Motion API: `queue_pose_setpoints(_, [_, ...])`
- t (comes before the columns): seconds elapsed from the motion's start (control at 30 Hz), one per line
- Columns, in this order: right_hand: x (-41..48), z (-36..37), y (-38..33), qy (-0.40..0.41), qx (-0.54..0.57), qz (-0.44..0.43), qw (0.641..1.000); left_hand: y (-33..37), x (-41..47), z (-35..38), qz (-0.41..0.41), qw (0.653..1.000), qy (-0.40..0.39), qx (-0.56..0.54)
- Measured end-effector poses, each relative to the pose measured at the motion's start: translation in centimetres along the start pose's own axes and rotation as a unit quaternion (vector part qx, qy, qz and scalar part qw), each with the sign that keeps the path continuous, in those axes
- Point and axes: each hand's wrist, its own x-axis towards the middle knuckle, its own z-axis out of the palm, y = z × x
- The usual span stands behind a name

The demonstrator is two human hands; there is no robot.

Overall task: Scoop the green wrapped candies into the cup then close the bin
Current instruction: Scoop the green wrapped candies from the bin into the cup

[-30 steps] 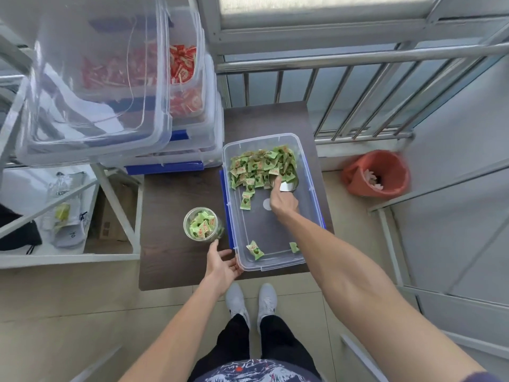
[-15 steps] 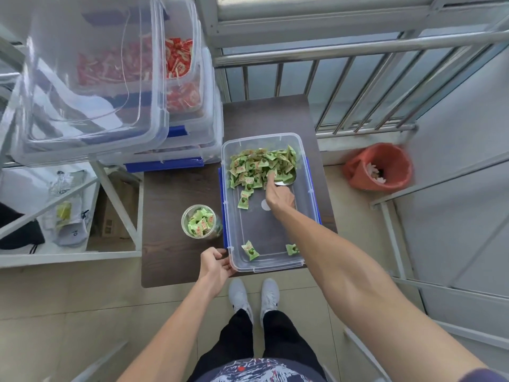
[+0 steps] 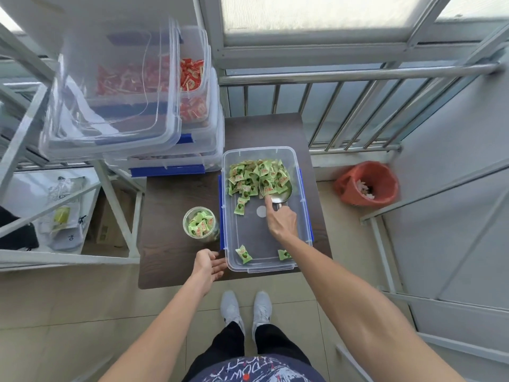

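Note:
A clear plastic bin [image 3: 298, 216] with blue side latches lies open on the dark table [image 3: 170, 216]. Green wrapped candies [image 3: 256, 176] are heaped at its far end, and two stray ones lie near its front wall. My right hand [image 3: 281, 220] is inside the bin, gripping a metal scoop [image 3: 281, 195] whose bowl is pushed into the heap and holds several candies. A clear cup [image 3: 200, 222], partly filled with green candies, stands on the table just left of the bin. My left hand [image 3: 208, 264] rests against the bin's front left corner, fingers apart.
Stacked clear bins [image 3: 154, 106], some holding red candies, stand on the table's back left, with a clear lid [image 3: 110, 86] leaning over them. A white metal rack [image 3: 115, 199] is to the left. A metal railing [image 3: 344, 106] and an orange waste bucket [image 3: 367, 186] lie behind and to the right.
My right hand has pushed the scoop further into the heap, and candies now lie in its bowl. My left hand moved from near the cup to the bin's front left corner.

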Motion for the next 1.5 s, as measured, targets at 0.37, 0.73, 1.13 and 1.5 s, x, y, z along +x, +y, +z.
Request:
queue_pose_setpoints(0.37, [-4.9,-2.8,-0.3,-0.015,-0.014,-0.113,0.993,3.1,-0.5,-5.0,0.080,0.994,0.048,-0.052])
queue_pose_setpoints(0.73, [-9.7,-4.0,-3.5,-0.198,-0.185,-0.165,0.948,6.8,-2.1,-4.8,0.204,0.970,-0.033,-0.129])
queue_pose_setpoints(1.13, [-13.8,-2.6,-12.2,-0.256,-0.438,-0.143,0.850,6.6,-2.0,-4.8,0.190,0.963,-0.070,-0.180])
queue_pose_setpoints(1.5, [-18.6,-4.2,-17.4,-0.221,-0.581,-0.202,0.756,6.7,-1.8,-5.2,0.183,0.961,-0.080,-0.189])
